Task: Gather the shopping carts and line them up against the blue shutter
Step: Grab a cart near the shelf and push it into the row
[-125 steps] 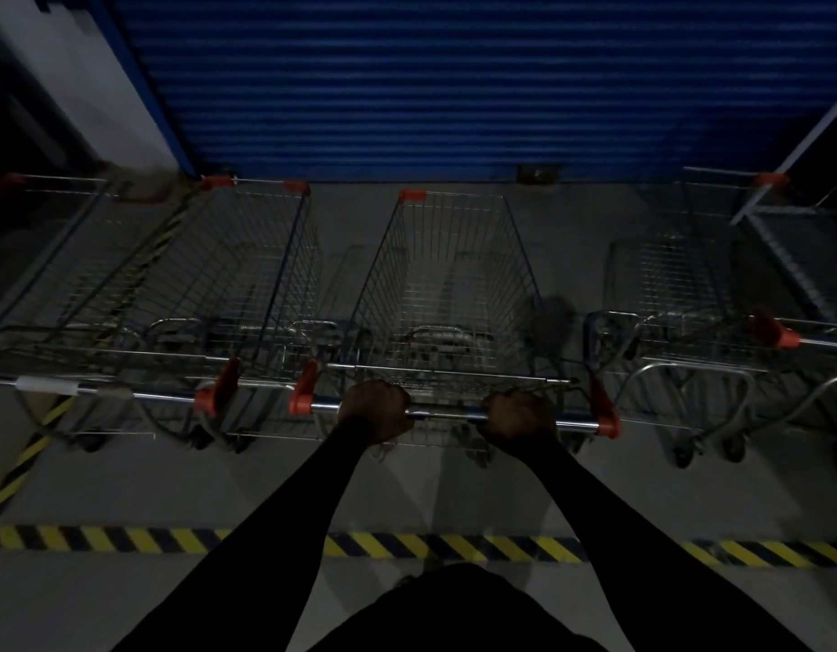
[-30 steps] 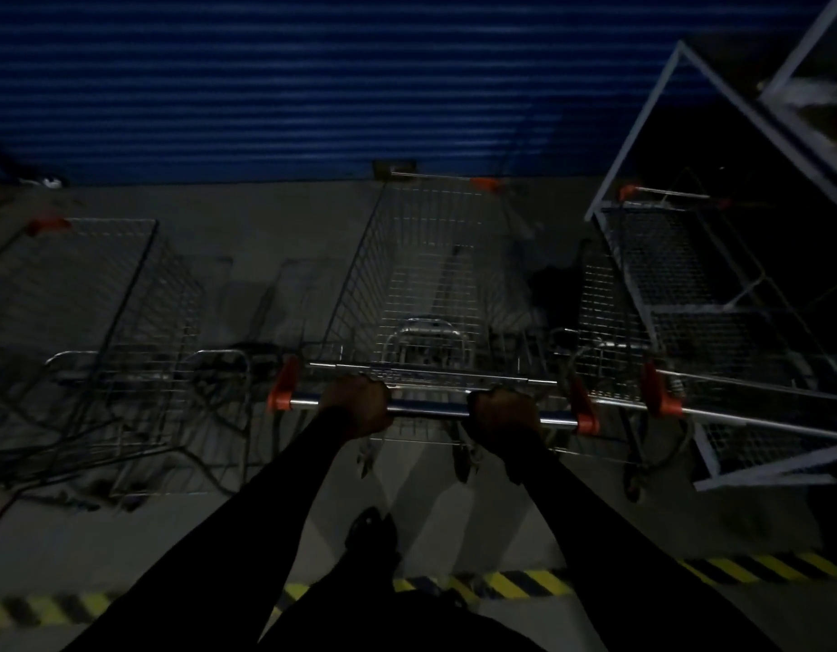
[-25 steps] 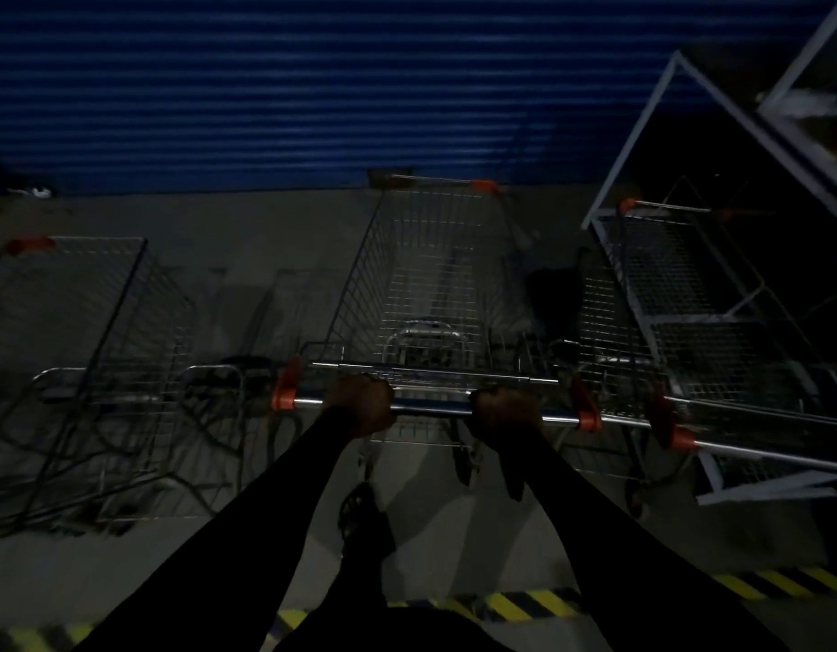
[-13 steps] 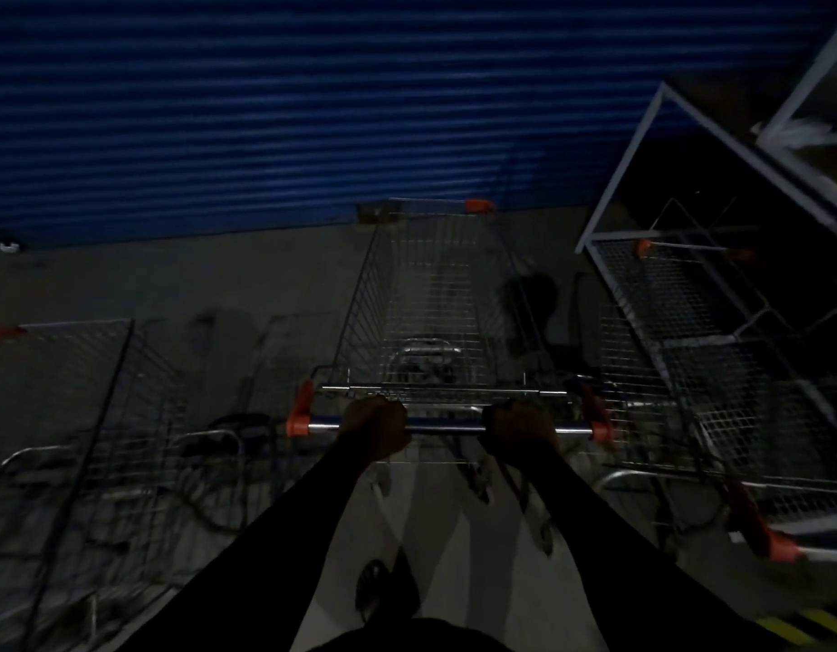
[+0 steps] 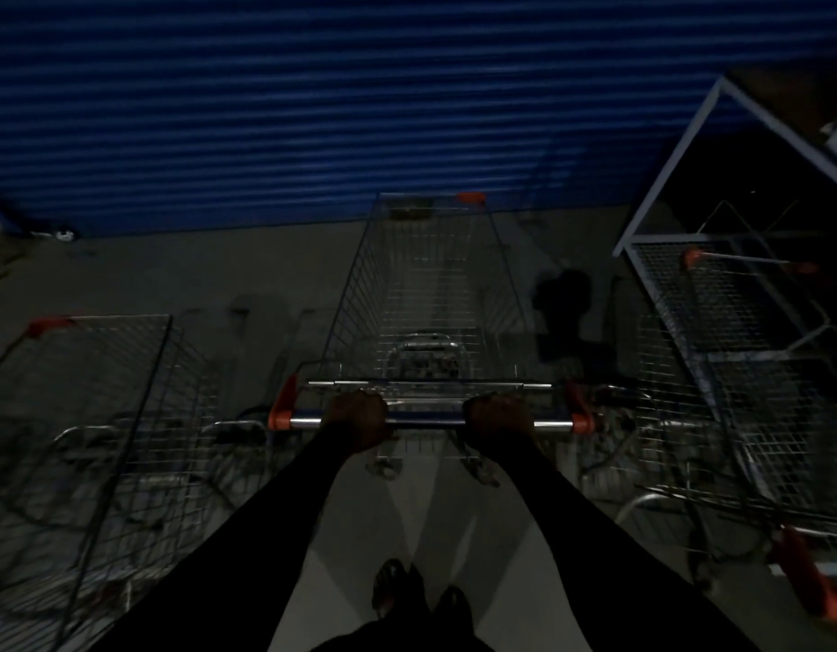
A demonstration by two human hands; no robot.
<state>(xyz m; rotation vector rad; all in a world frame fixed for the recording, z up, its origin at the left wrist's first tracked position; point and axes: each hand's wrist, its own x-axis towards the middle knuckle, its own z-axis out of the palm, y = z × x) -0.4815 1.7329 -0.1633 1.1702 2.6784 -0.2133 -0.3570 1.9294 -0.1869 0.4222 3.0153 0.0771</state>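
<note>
as hands (image 5: 358,418) grip handle (image 5: 428,422), wire cart (image 5: 430,294) empty

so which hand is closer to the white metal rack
Right. The right hand grips the cart handle on the side toward the rack, which stands ahead to its right; the left hand grips the handle further left.

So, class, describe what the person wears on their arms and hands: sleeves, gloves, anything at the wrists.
Long plain black sleeves cover the left arm and right arm down to the wrists. The left hand and right hand are bare, without gloves. No watch, ring or marking shows in the dim light.
</note>
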